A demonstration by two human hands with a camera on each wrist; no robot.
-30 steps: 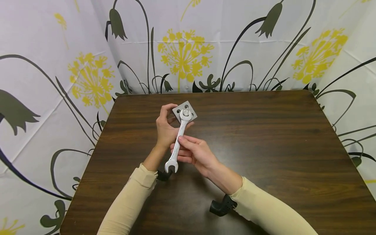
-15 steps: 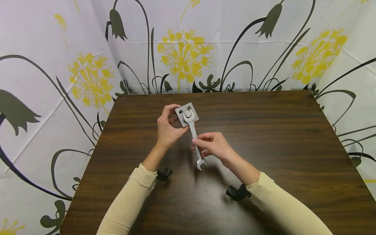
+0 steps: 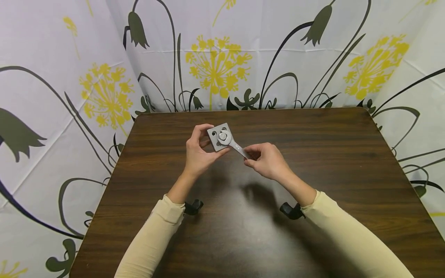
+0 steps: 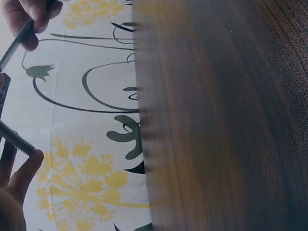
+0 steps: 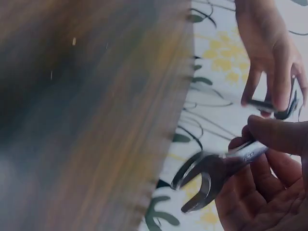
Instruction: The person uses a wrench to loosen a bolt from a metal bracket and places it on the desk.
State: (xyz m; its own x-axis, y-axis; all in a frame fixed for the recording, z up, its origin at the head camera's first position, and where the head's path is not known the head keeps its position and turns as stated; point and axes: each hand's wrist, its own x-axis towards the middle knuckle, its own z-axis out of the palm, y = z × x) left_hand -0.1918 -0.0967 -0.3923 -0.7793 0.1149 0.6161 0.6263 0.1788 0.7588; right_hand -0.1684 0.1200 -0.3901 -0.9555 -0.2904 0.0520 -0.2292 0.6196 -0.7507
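Note:
In the head view my left hand holds a square grey metal plate with several holes by its edges, above the table. A bolt head sits at the plate's middle, with the ring end of a combination wrench around it. The bolt's threaded shank sticks out behind, a left fingertip at its tip. My right hand pinches the wrench's handle between thumb and fingers. In the right wrist view the wrench's open end points away from that hand; in the head view the hand hides it.
A dark wood-grain table lies beneath both hands. Behind and beside it hangs a white curtain printed with yellow and grey-green flowers. Black wrist mounts, the left mount and the right mount, project below the sleeves.
The wrench's handle has swung to the right around the bolt, from pointing down-left to pointing down-right, with my right hand moving along. My left hand and the plate have shifted only slightly.

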